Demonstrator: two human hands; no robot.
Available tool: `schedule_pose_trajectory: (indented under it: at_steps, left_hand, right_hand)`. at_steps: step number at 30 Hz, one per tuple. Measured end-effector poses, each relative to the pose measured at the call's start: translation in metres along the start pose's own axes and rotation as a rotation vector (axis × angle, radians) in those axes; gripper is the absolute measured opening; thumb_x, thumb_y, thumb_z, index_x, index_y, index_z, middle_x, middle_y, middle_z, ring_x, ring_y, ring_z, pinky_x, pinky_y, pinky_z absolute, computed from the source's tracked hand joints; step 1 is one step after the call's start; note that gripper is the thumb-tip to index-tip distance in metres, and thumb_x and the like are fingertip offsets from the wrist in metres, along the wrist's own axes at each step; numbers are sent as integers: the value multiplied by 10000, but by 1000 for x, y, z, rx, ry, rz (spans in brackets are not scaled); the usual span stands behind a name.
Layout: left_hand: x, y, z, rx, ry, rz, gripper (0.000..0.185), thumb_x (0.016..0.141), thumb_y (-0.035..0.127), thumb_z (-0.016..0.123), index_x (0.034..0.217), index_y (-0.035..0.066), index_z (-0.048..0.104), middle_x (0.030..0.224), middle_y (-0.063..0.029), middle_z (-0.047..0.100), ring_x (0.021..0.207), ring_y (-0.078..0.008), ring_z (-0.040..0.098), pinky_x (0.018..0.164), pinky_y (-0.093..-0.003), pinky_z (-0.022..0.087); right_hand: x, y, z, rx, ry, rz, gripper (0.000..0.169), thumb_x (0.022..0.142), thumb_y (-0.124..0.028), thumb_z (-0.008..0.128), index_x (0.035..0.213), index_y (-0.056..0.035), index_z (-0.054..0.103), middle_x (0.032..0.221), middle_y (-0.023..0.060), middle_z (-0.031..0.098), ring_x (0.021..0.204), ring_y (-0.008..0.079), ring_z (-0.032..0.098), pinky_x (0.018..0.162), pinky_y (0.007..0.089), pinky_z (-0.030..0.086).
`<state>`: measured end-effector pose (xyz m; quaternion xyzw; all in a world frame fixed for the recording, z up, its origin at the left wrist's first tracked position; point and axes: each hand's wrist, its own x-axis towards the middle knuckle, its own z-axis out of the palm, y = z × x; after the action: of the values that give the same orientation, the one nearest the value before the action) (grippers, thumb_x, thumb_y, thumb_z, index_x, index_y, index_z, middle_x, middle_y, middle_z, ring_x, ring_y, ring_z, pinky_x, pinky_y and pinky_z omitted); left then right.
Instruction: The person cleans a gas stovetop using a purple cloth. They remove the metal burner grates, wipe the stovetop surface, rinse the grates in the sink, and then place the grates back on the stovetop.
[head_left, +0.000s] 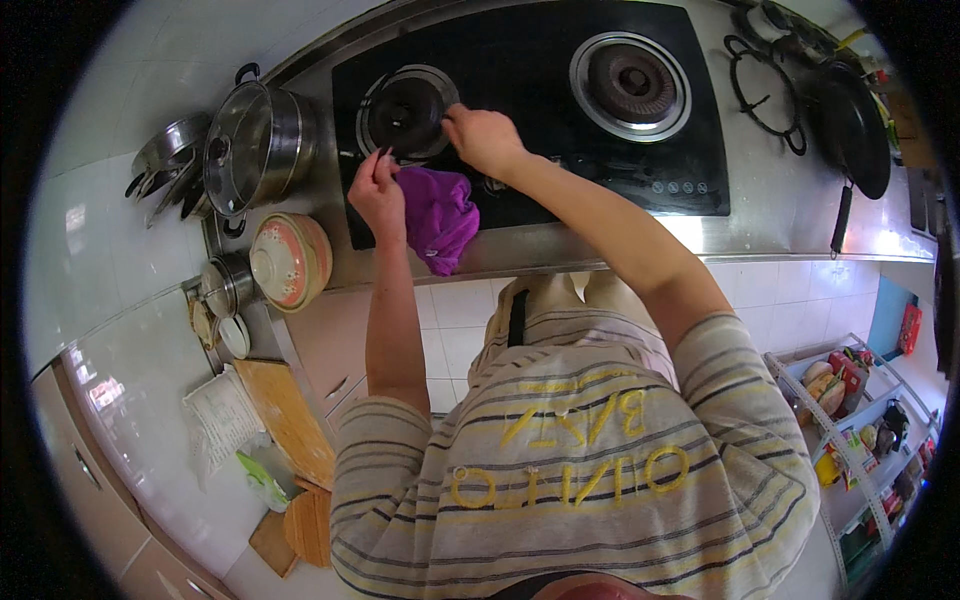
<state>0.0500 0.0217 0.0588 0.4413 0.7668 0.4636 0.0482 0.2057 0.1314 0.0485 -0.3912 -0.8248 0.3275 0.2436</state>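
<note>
My left hand (377, 193) pinches a dark piece at the near edge of the left gas burner (409, 114). It looks like part of a black pan support (373, 94), whose outline blends into the dark burner. At the burner's right side, my right hand (484, 141) has its fingertips closed at the rim, apparently on the same support; the fingers hide the contact. Beside my left hand, a crumpled purple cloth (439, 217) lies over the front edge of the black glass hob (517, 90).
The right burner (636, 81) is bare; a black pan support (765, 97) lies on the steel counter (757, 202) near a frying pan (847, 127). A lidded steel pot (262, 146) and a floral lidded casserole (291, 261) stand left. A storage rack (832, 427) is at lower right.
</note>
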Motion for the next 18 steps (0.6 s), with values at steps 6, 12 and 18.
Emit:
schedule_pose_trajectory:
  at_steps: [6, 12, 18]
  left_hand:
    - [0, -82, -17, 32, 27, -110, 168, 919, 66, 589, 1016, -15, 699, 714, -88, 673, 627, -154, 611, 587, -289, 468]
    - [4, -97, -11, 52, -88, -176, 259, 964, 191, 560, 1125, 20, 669, 889, -109, 677, 742, -195, 625, 687, -325, 495]
    - [-35, -66, -7, 177, -109, -39, 498, 961, 334, 569, 1387, 102, 458, 1348, -175, 424, 1228, -299, 467, 968, -445, 419]
  right_hand:
    - [30, -16, 65, -45, -204, 0, 298, 969, -290, 458, 1019, -30, 595, 819, 189, 684, 771, 382, 663, 695, 478, 522]
    - [36, -7, 78, -50, -242, 90, 309, 968, -308, 459, 1017, -34, 594, 831, 190, 683, 804, 376, 662, 704, 474, 524]
    - [17, 8, 40, -8, -40, 12, 374, 900, -367, 570, 1105, -60, 632, 1113, 137, 614, 1087, 318, 545, 860, 440, 489]
